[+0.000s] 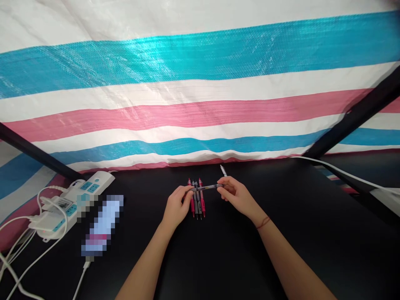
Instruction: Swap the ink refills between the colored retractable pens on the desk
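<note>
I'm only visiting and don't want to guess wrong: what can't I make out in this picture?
All in the head view:
- Screen of the device on the cable: hidden by pixel blocks.
- Part of the power strip: also pixelated.
- Gripped part of the held pen: covered by the right hand.
- Part of the white pen: behind that hand.
- Any lettering on the lying pens: too small.

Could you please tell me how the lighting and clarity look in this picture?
In the head view, glare brightens the striped sheet; the head view also shows a very dark black tabletop and blocky pixelation over the cabled device; in that head view, any print on the pen is too small to read.
</note>
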Demonstrator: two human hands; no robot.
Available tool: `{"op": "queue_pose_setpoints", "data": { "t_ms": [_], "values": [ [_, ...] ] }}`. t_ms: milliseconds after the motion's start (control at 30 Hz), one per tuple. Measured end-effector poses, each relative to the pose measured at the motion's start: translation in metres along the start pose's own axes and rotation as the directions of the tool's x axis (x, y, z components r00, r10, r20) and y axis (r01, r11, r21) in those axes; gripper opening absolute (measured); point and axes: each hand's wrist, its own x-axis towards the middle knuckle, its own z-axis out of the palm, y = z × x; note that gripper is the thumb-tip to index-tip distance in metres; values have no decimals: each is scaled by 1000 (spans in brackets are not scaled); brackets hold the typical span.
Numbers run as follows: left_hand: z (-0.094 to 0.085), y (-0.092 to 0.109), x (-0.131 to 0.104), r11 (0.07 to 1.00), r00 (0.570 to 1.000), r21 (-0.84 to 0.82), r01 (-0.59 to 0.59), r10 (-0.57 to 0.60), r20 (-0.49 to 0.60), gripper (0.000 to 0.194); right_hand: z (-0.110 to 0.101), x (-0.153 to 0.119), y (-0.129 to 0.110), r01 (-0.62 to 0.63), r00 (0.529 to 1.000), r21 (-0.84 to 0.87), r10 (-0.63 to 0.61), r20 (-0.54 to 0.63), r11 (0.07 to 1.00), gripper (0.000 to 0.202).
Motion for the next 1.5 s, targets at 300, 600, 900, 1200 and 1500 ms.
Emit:
{"op": "queue_pose_setpoints", "data": {
  "t_ms": [300, 600, 900, 1200, 1500],
  "values": [
    [0, 1, -1, 1000, 1000, -4, -4, 4, 3, 19, -2, 0, 0, 11, 1000, -59, -11, -4, 998, 29],
    [0, 1, 0, 1000, 1000, -1, -10, 10, -3, 19, -3, -1, -2, 21, 1000, -66, -19, 24, 998, 28],
    [1, 2, 0, 1000, 1000, -5, -31, 31, 3, 18, -2, 0, -2, 20, 1000, -71, -19, 15, 997, 27],
    [1, 2, -1, 1000, 1000, -9, -9, 9, 16, 19, -2, -1, -4, 48, 997, -88, -43, 56, 995, 25],
    [-1, 4, -1, 1000, 1000, 2, -1, 1, 22, 21, -4, -2, -3, 37, 995, 11, -38, 97, 999, 31]
  ]
}}
